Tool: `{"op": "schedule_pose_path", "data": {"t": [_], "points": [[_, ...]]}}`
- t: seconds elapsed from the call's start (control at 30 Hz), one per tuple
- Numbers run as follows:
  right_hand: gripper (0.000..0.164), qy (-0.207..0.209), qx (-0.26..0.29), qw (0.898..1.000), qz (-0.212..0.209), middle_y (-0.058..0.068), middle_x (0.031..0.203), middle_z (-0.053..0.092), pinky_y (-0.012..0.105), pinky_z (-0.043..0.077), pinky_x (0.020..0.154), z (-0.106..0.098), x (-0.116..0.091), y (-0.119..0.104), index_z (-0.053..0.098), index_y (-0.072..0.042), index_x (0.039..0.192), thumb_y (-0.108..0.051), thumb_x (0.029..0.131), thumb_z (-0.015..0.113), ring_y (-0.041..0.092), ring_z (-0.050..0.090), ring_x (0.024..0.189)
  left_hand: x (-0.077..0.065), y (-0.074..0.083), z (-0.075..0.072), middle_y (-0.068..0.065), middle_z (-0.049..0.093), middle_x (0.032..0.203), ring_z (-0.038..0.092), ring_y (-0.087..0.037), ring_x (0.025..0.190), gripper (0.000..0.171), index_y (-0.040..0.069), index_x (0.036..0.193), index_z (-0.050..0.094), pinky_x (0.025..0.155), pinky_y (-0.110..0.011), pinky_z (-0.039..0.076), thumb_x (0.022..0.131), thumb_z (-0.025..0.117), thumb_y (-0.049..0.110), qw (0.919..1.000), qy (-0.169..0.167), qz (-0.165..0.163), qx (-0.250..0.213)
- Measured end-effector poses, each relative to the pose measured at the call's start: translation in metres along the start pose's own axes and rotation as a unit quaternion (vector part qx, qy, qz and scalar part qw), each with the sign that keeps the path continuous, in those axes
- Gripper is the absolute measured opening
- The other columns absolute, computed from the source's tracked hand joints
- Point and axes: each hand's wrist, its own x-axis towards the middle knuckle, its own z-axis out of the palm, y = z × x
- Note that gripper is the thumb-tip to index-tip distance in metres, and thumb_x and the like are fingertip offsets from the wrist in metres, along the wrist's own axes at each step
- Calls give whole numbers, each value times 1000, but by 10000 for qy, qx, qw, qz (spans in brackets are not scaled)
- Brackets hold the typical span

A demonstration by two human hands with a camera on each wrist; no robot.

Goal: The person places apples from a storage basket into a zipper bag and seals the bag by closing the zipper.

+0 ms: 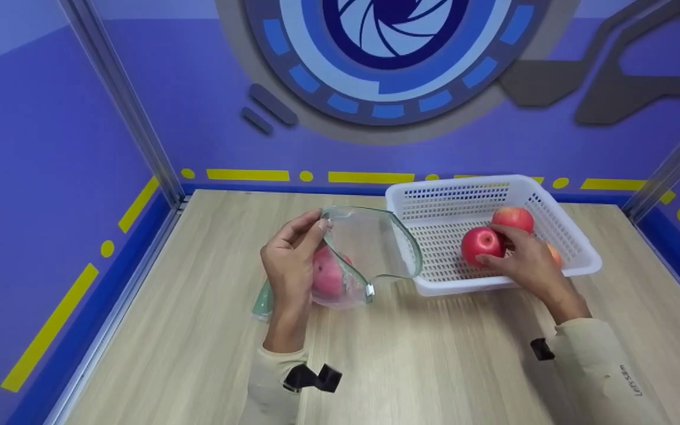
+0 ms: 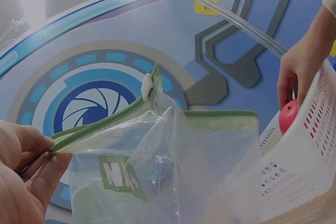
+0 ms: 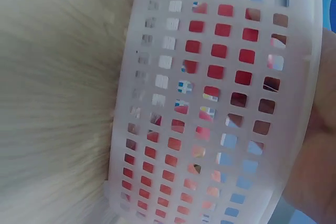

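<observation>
My left hand (image 1: 290, 265) pinches the green-edged rim of a clear zip bag (image 2: 210, 166), whose mouth gapes toward the basket. Inside the bag lies a pinkish-red fruit (image 1: 327, 277), seen through the plastic; a white slider (image 2: 147, 86) sits on the zip. Over the white basket (image 1: 464, 286), my right hand (image 1: 529, 262) grips a red apple (image 1: 474, 248) between thumb and fingers. Another red apple (image 1: 514, 218) lies behind it, and an orange-red fruit (image 1: 554, 256) is partly hidden by the hand. In the right wrist view, the basket's perforated wall covers most of the fruit.
The basket stands at the back right of the wood-grain table (image 1: 405, 366), close to the blue patterned wall (image 1: 340, 153). A green piece of plastic (image 1: 263, 302) shows beside my left wrist. Metal posts (image 1: 145, 130) frame the corners.
</observation>
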Motion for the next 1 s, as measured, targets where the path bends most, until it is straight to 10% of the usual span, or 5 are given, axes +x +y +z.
{"op": "schedule_pose_path", "data": {"t": [0.33, 0.6, 1.0], "points": [[74, 1244, 197, 9839, -1264, 20, 134, 67, 57, 55, 100, 16, -6, -32, 61, 3, 142, -11, 78, 97, 40, 68, 117, 0, 0, 2, -17, 75, 109, 77, -28, 99, 21, -4, 118, 77, 91, -37, 62, 98, 76, 3, 10000, -37, 25, 15], [78, 1548, 553, 9684, -1875, 16, 136, 68, 10, 45, 103, 15, -16, -66, 62, 1, 144, -8, 75, 98, 35, 69, 120, -1, 0, 1, -17, 75, 108, 76, -28, 99, 20, -3, 118, 77, 90, -36, 63, 98, 76, 2, 10000, 16, -68, 19], [87, 1859, 536, 9353, -2964, 13, 140, 68, 17, 47, 107, 14, -34, -105, 63, -1, 145, -1, 66, 100, 28, 67, 123, -2, -4, 3, -15, 77, 108, 77, -29, 98, 20, -1, 117, 78, 90, -37, 63, 98, 77, 6, 9998, -6, -81, 178]]}}
